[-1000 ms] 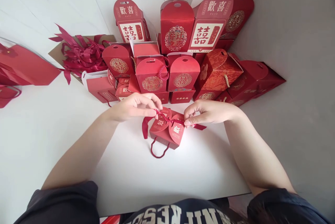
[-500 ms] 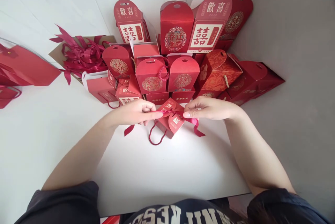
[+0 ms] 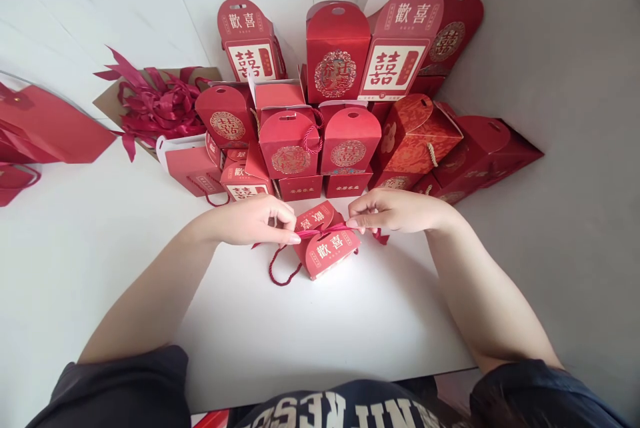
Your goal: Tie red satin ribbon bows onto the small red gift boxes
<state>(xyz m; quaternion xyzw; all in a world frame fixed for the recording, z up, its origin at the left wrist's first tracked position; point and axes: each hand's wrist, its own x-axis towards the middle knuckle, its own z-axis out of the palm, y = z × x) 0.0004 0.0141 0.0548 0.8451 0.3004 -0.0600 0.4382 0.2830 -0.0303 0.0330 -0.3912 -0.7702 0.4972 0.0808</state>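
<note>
A small red gift box [image 3: 333, 253] with pale lettering stands on the white table, its rounded top flaps folded together. Across the top runs a dark pink ribbon [image 3: 321, 233], stretched between my hands with a knot at the middle. My left hand [image 3: 257, 220] pinches the ribbon at the box's left side. On the right side my right hand [image 3: 390, 209] pinches the other part of it, and a loose end hangs below the fingers. A twisted red cord handle [image 3: 284, 281] loops out from the box's left onto the table.
Several red gift boxes [image 3: 350, 141] are stacked behind, against the wall. Back left, a brown paper container [image 3: 107, 103] holds a heap of pink ribbons [image 3: 160, 105]. A red bag [image 3: 60, 128] lies at far left. A grey wall [image 3: 565, 81] rises on the right.
The box has turned and shifted slightly toward me, so its front flap faces me more squarely. The ribbon between my hands now looks straighter. Both hands have moved slightly nearer to me.
</note>
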